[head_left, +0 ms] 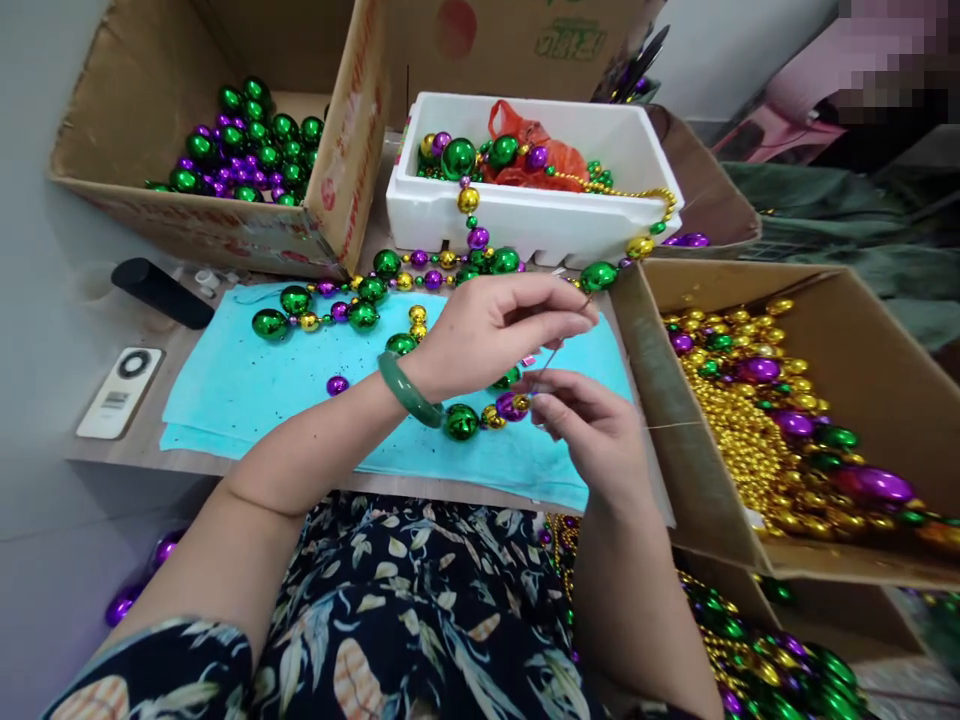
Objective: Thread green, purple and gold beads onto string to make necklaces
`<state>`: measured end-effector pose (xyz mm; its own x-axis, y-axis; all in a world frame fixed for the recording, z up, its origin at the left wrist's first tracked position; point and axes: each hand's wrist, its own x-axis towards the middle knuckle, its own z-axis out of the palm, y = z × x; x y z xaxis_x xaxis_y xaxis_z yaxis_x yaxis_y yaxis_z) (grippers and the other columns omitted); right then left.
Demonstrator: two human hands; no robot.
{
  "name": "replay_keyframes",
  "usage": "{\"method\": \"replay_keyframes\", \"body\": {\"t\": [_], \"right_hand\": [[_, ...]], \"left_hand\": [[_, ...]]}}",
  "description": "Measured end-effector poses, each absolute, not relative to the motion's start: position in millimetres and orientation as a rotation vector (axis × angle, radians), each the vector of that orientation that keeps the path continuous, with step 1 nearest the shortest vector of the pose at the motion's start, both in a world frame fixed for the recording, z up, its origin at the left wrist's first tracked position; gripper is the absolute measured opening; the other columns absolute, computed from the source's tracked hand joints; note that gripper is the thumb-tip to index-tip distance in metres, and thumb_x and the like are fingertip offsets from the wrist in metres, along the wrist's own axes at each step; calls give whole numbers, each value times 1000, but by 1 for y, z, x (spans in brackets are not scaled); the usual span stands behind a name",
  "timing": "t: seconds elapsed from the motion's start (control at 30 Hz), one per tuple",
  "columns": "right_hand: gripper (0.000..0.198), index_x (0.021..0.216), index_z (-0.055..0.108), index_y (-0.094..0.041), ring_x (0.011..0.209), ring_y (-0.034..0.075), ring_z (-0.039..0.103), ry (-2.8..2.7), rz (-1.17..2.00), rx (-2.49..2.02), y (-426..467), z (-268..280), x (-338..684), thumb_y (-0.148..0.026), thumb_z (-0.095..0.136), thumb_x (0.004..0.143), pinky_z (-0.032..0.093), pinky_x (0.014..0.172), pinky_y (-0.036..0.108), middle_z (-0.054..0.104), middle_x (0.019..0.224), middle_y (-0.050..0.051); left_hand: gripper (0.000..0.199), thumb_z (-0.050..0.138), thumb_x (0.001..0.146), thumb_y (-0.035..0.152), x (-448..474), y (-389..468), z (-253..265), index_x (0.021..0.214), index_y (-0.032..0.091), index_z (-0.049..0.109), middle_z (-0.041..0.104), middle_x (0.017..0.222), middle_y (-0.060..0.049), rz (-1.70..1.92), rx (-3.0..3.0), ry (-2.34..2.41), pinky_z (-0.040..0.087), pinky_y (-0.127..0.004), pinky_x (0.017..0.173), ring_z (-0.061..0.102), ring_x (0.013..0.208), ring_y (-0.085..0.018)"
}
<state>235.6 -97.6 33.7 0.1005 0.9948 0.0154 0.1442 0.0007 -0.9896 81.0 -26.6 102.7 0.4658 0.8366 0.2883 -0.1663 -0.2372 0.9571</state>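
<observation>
My left hand (499, 325), with a green bangle (410, 390) at its wrist, pinches the upper end of a thin string (553, 355). Lower and to the right, my right hand (592, 425) is closed on the same string, its fingertips beside a purple bead (513, 406). From there the strand runs left through small gold beads (491, 416) to a large green bead (461, 422). Part of the strand is hidden behind my left hand and wrist. Under both hands lies a light blue cloth (247, 390).
Green and purple beads fill part of a cardboard box (337, 170) at the back left. A white foam box (420, 215) holds beads and a red bag (555, 155). Right, another carton (862, 290) holds gold beads (735, 430). A white device (120, 392) and black cylinder (161, 293) are left.
</observation>
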Motion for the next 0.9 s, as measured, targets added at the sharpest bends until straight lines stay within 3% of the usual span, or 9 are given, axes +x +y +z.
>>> {"method": "replay_keyframes", "body": {"t": [0.1, 0.23, 0.37, 0.43, 0.5, 0.57, 0.7, 0.9], "right_hand": [[18, 79, 68, -19, 52, 10, 52, -1278, 1091, -1375, -98, 35, 232, -36, 67, 74, 37, 42, 21, 67, 70, 3], [20, 78, 65, -18, 46, 9, 50, -1278, 1132, -1367, -103, 22, 236, -38, 65, 77, 36, 39, 20, 63, 61, 1], [22, 79, 65, -18, 46, 10, 50, -1098, 1141, -1283, -109, 13, 238, -38, 71, 73, 36, 38, 19, 58, 56, -1], [23, 77, 66, -18, 46, 11, 51, -984, 1185, -1239, -110, 13, 234, -37, 76, 68, 35, 37, 19, 59, 57, 1], [24, 74, 67, -17, 47, 11, 52, -914, 1181, -1225, -111, 18, 228, -33, 80, 63, 33, 36, 19, 59, 57, 3], [23, 72, 67, -16, 48, 11, 52, -872, 1085, -1197, -110, 24, 224, -29, 82, 60, 32, 37, 20, 59, 57, 3], [20, 61, 64, -15, 45, 10, 48, -758, 827, -1086, -103, 40, 235, -22, 82, 53, 32, 40, 25, 55, 55, 2], [17, 57, 58, -18, 43, 9, 40, -665, 701, -1138, -94, 42, 275, -17, 73, 48, 21, 37, 23, 46, 47, -2]], "left_hand": [[19, 61, 80, 34, 86, -29, 115, 83, 17, 68, 63, 77, 5, 1105, 1494, 631, 50, -21, 69, 63, 77, -8], [21, 58, 84, 31, 80, -26, 101, 99, 18, 66, 65, 89, 2, 1161, 1430, 614, 50, -25, 76, 63, 94, -15], [52, 70, 76, 29, 74, -41, 45, 125, 22, 53, 63, 113, -7, 945, 1572, 590, 48, -30, 87, 59, 107, -21], [58, 78, 68, 31, 73, -54, 13, 120, 21, 56, 64, 112, -8, 753, 1741, 641, 46, -32, 90, 59, 106, -22], [39, 75, 70, 37, 73, -65, -11, 104, 20, 63, 67, 100, -6, 632, 1871, 699, 46, -31, 83, 61, 95, -20], [34, 71, 73, 44, 70, -73, -23, 97, 20, 64, 67, 95, -5, 587, 1948, 762, 44, -29, 76, 61, 89, -19], [43, 65, 77, 50, 52, -75, -22, 109, 22, 59, 68, 96, -5, 436, 2043, 859, 41, -28, 65, 61, 83, -20], [38, 57, 82, 43, 18, -71, -23, 113, 22, 51, 67, 99, -5, 17, 2334, 997, 41, -29, 64, 62, 83, -21]]}}
